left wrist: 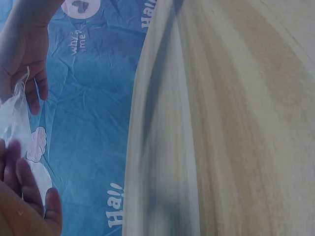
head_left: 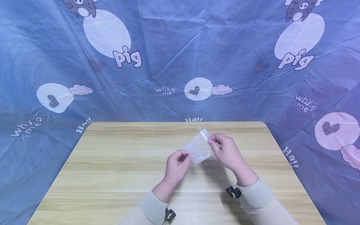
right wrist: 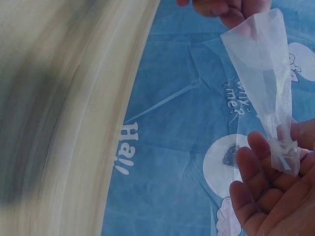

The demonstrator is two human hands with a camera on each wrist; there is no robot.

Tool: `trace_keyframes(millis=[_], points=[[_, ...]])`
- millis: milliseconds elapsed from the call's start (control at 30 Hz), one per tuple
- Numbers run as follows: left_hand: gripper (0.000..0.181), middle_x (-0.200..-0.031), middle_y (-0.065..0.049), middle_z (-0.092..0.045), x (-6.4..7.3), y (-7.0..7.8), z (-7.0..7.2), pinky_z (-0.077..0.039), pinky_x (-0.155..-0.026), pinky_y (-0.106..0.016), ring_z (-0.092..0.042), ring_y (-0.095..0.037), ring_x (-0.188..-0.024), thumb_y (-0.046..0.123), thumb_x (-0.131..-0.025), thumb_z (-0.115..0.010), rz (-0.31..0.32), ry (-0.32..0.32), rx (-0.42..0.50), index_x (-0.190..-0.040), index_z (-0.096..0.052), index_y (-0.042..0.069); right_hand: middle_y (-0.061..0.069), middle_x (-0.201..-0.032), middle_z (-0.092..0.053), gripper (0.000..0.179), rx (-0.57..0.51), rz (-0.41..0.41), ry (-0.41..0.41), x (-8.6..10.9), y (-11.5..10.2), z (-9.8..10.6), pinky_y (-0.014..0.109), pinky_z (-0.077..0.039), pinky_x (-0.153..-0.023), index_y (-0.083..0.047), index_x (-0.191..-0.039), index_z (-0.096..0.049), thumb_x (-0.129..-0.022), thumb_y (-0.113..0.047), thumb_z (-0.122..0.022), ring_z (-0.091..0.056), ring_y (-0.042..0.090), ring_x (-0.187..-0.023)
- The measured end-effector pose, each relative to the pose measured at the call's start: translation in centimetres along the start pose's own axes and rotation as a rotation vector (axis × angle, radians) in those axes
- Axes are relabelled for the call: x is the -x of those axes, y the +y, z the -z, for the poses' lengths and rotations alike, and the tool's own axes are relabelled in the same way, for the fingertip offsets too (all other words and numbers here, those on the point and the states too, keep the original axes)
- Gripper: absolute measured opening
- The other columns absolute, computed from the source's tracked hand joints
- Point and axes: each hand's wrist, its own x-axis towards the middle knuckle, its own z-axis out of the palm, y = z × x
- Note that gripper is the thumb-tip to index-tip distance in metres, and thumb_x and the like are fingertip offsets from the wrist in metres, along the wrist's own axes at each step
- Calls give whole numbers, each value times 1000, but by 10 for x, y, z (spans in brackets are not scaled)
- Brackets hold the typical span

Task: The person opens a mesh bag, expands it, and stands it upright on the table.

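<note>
A small white see-through mesh pouch (head_left: 199,148) with a drawstring is held up above the wooden table, stretched between both hands. Its string loop pokes out at the top in the head view. My left hand (head_left: 177,165) pinches the pouch's lower left corner between thumb and finger. At the gathered string end, my right hand (head_left: 227,151) pinches the upper right edge. Seen from the right wrist, the pouch (right wrist: 263,59) spreads wide toward the left hand and narrows at the right hand (right wrist: 275,196). Nothing can be made out inside it.
Below the hands lies a light wooden table (head_left: 118,162), with the arms' shadows on it. Blue printed cloth (head_left: 157,56) hangs behind the table and along both sides. A black strap mount (head_left: 233,192) sits at the right wrist, another (head_left: 170,215) at the left.
</note>
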Motion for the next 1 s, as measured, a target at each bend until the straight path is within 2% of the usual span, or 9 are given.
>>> trace_keyframes(millis=[67, 167, 400, 500, 600, 733, 833, 933, 1000], points=[[9, -82, -10, -73, 0, -1, 0, -54, -69, -22, -61, -9, -73, -9, -86, -77, -13, 61, -4, -90, -75, -1, 15, -97, -75, 5, -4, -4, 2, 0, -1, 1, 51, -63, -80, 3, -100, -72, -100, -1, -68, -73, 33, -92], [13, -83, -6, -73, -1, -1, -1, -54, -68, -23, -63, -11, -74, -8, -83, -81, -68, 120, -14, -88, -76, 3, 13, -93, -75, 5, -15, -23, 6, -1, -1, 0, 49, -62, -79, 3, -98, -72, -100, -1, -69, -71, 28, -87], [30, -94, -4, -77, -4, -3, -1, -58, -68, -31, -67, -26, -79, -13, -70, -85, -347, 190, -157, -91, -79, 7, 7, -82, -69, 8, -39, -99, -31, 1, -2, -2, 31, -52, -63, 1, -95, -73, -100, -3, -68, -57, 18, -70], [35, -100, -5, -79, -4, -3, 0, -57, -73, -30, -69, -27, -83, -14, -66, -85, -417, 205, -213, -95, -80, 6, 6, -82, -69, 10, -47, -124, -62, 2, -4, -2, 30, -51, -60, 1, -97, -73, -101, -5, -68, -57, 17, -69], [42, -110, -3, -78, -3, -1, 1, -57, -78, -32, -69, -24, -93, -7, -65, -90, -416, 186, -271, -102, -81, 7, 6, -83, -69, 11, -54, -141, -87, 3, -4, -1, 30, -52, -60, 2, -99, -74, -101, -7, -67, -58, 17, -69], [52, -121, 2, -76, 0, 3, 2, -54, -91, -41, -68, -21, -107, 10, -64, -98, -362, 148, -356, -113, -79, 12, 4, -76, -65, 11, -61, -148, -101, 3, -3, -1, 29, -49, -56, 2, -99, -73, -102, -7, -67, -54, 16, -63], [55, -122, 3, -75, 1, 4, 3, -50, -97, -49, -66, -22, -112, 19, -64, -100, -325, 135, -399, -115, -79, 14, 2, -71, -59, 11, -65, -144, -99, 4, -3, -1, 28, -45, -52, 2, -98, -73, -102, -7, -67, -50, 15, -59], [54, -123, 4, -75, 1, 4, 3, -47, -99, -51, -65, -22, -114, 21, -66, -99, -299, 136, -408, -116, -79, 14, 1, -70, -57, 10, -67, -136, -91, 4, -1, -1, 28, -44, -51, 1, -98, -73, -101, -6, -67, -48, 14, -57], [45, -122, 3, -74, 1, 3, 2, -48, -99, -49, -65, -22, -115, 16, -71, -95, -295, 140, -389, -114, -79, 13, 1, -71, -58, 10, -65, -131, -83, 4, -1, -1, 28, -45, -53, 1, -97, -73, -101, -6, -67, -49, 14, -58]])
